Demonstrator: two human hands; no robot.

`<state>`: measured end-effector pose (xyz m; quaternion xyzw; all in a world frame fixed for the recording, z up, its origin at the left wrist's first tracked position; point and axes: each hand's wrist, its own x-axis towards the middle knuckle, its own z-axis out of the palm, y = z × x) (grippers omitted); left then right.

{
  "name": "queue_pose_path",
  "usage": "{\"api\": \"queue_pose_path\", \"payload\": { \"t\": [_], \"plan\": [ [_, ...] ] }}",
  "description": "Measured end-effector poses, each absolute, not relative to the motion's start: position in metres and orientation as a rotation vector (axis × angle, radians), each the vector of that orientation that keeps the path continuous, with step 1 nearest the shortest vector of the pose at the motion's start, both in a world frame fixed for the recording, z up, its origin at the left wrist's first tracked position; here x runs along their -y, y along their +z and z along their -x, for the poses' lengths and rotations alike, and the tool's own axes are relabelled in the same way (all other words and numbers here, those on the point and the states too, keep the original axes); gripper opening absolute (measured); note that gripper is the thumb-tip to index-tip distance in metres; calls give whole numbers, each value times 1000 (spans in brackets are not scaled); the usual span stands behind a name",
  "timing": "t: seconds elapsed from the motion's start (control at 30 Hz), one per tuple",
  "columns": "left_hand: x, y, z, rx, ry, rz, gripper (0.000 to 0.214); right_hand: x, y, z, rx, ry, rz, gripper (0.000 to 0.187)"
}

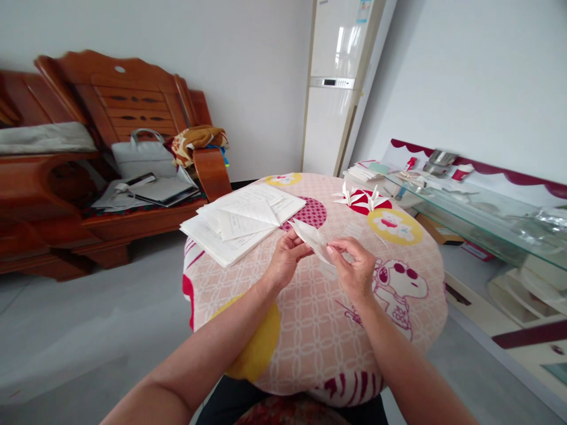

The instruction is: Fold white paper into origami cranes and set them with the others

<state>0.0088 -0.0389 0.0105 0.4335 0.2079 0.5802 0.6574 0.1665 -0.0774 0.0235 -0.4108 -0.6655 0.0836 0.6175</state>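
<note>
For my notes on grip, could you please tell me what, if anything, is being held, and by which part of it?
A folded paper: the left hand holds its left side, and the right hand pinches its right edge.

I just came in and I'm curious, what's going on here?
A person's left hand and right hand are both pinching a folded paper above the tablecloth. Two white paper figures sit farther back on the right. On the left lies a pile of papers, with a folded sheet on top.
</note>
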Motion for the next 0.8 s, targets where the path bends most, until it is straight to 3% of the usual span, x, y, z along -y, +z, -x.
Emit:
{"api": "queue_pose_path", "payload": {
  "t": [0.13, 0.43, 0.8],
  "plan": [
    [36, 7, -7, -500, 1276, -928, 33, 75, 20, -168, 1512, 302, 1014, 9],
    [34, 6, -7, -481, 1175, -874, 34, 74, 24, -163, 1316, 983, 1048, 17],
    [37, 12, -7, -461, 1127, -843, 32, 75, 26, -163, 1207, 1166, 995, 16]
  ]
}}
